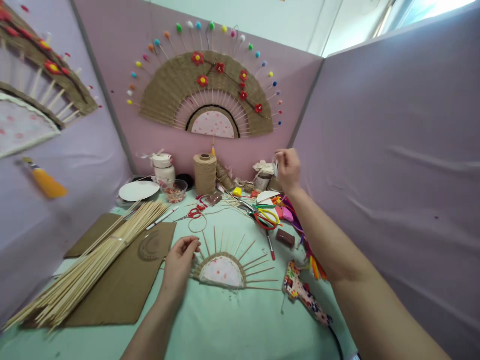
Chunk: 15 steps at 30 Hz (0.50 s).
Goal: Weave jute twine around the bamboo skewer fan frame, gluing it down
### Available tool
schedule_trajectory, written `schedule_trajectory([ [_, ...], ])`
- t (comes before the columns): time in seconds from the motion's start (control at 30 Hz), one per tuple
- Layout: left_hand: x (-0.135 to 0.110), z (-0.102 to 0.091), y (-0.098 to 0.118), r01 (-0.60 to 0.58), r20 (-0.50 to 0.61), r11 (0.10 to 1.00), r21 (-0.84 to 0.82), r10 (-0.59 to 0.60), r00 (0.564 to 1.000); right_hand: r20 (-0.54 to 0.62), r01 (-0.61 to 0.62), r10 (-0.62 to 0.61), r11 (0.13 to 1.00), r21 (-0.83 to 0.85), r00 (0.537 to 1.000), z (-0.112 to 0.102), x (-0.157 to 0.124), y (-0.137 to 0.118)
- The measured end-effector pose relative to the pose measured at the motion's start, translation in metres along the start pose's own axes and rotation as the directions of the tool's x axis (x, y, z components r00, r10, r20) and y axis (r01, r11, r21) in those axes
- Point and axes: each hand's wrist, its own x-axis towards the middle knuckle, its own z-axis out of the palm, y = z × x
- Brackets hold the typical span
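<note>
A small half-circle fan frame [222, 272] lies on the green tablecloth, its pale centre dotted with pink and edged in brown. Thin wooden sticks [258, 264] spread from its curved rim. My left hand [182, 256] is at the frame's left end with thumb and fingers pinched together; what they grip is hidden. Raised at the right, above the jar at the back, my right hand [289, 169] is also closed in a pinch. Something thin and whitish shows beside its fingertips, too small to name. Right of the frame lies a patterned glue gun [304, 295].
A bundle of sticks [108, 247] rests across brown cardboard [123, 300] at left. Scissors [267, 218], a twine spool [205, 175], a bowl of small bits [175, 191] and a white lidded jar [164, 170] stand farther back. A large decorated fan [168, 90] hangs on the back wall.
</note>
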Motion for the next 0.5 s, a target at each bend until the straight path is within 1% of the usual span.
schedule_trajectory([
  [0.03,0.001,0.0,-0.001,0.01,0.007,1.0,0.007,-0.01,1.0,0.216,-0.035,0.042,0.999,-0.037,0.976,0.008,0.0,0.012],
  [0.07,0.001,0.0,-0.002,0.018,0.005,1.0,0.006,-0.018,1.0,0.37,-0.056,0.082,0.995,-0.08,0.925,0.014,0.0,0.023],
  [0.1,0.002,0.0,-0.003,0.026,0.004,1.0,0.006,-0.026,1.0,0.462,-0.066,0.111,0.991,-0.112,0.88,0.016,-0.001,0.033],
  [0.13,0.003,-0.001,-0.004,0.032,-0.001,0.999,0.011,-0.032,0.999,0.511,-0.075,0.137,0.987,-0.139,0.849,0.016,-0.001,0.041],
  [0.2,0.003,-0.002,-0.005,0.036,-0.015,0.999,0.033,-0.036,0.999,0.515,-0.099,0.198,0.972,-0.213,0.834,0.005,-0.002,0.056],
  [0.27,0.003,-0.003,-0.007,0.039,-0.025,0.998,0.042,-0.038,0.999,0.539,-0.117,0.276,0.944,-0.31,0.795,-0.011,-0.006,0.067],
  [0.33,0.002,-0.004,-0.007,0.051,-0.035,0.998,0.024,-0.051,0.998,0.584,-0.114,0.338,0.915,-0.386,0.738,-0.027,-0.014,0.073],
  [0.4,0.0,-0.004,-0.007,0.062,-0.049,0.998,-0.003,-0.062,0.997,0.627,-0.099,0.366,0.903,-0.418,0.688,-0.038,-0.029,0.074],
  [0.47,-0.003,-0.003,-0.005,0.051,-0.061,0.998,-0.038,-0.053,0.997,0.682,-0.068,0.369,0.903,-0.425,0.631,-0.042,-0.049,0.069],
  [0.5,-0.005,-0.002,-0.004,0.035,-0.062,0.997,-0.065,-0.039,0.997,0.719,-0.047,0.359,0.909,-0.414,0.595,-0.041,-0.059,0.065],
])
